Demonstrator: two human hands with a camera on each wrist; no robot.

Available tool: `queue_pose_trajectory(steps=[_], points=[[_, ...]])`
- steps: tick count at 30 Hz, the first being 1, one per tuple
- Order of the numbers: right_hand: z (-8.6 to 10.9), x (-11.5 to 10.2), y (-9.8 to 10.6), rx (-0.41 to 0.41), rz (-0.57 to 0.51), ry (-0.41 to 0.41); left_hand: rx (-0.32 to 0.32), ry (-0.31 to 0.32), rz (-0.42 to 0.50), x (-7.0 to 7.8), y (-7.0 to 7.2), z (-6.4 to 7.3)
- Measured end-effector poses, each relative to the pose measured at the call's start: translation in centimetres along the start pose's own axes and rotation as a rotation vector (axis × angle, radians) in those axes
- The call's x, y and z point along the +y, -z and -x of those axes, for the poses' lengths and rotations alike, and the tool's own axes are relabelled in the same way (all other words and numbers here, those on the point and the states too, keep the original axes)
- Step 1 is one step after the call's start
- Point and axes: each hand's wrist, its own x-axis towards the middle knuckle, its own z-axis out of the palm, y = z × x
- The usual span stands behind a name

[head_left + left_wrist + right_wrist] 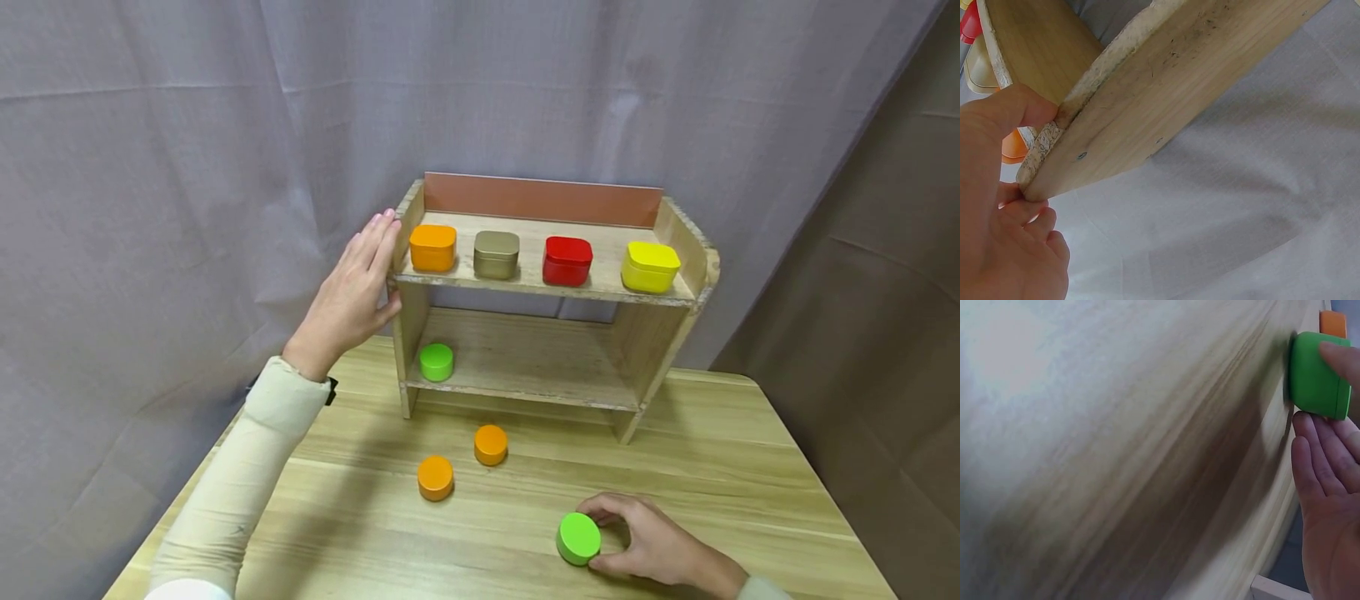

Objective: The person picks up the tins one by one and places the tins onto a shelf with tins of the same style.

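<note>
My left hand (348, 296) holds the left side panel of a small two-tier wooden shelf (525, 350). In the left wrist view its thumb lies on the panel's front edge (1041, 150) and its fingers bend round the corner. Low at the right, my right hand (656, 542) pinches a round green tin (578, 538) between thumb and fingers. The right wrist view shows this green tin (1316, 375) at the tabletop, thumb on one side. A similar green tin (437, 362) stands on the lower tier, at its left end.
Two round orange tins, one nearer (436, 477) and one farther (491, 444), stand on the wooden table (360, 533) before the shelf. Along the upper tier are orange (432, 248), olive-gold (496, 255), red (567, 261) and yellow (650, 267) squarish tins. Grey cloth (225, 167) hangs behind.
</note>
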Motion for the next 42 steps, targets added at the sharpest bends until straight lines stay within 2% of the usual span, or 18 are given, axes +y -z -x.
queue_pose_trajectory(steps=[12, 16, 21, 29, 37, 42], points=[[-0.4, 0.2, -0.4, 0.075, 0.057, 0.063, 0.003, -0.005, -0.014, -0.1, 0.0, 0.0], [-0.8, -0.1, -0.4, 0.102, 0.068, 0.092, 0.004, -0.003, -0.013, -0.1, 0.0, 0.0], [-1.5, -0.7, -0.4, 0.128, 0.082, 0.091, 0.006, -0.003, -0.013, 0.0, 0.1, 0.1], [-3.1, -1.7, -0.3, 0.168, 0.114, 0.118, 0.007, -0.002, -0.019, 0.0, 0.0, 0.0], [-5.4, -3.0, -0.2, 0.147, 0.118, 0.074, -0.008, 0.015, -0.018, 0.1, 0.2, 0.0], [-7.0, -3.7, -0.2, 0.170, 0.128, 0.050, -0.015, 0.014, -0.020, 0.1, 0.2, 0.0]])
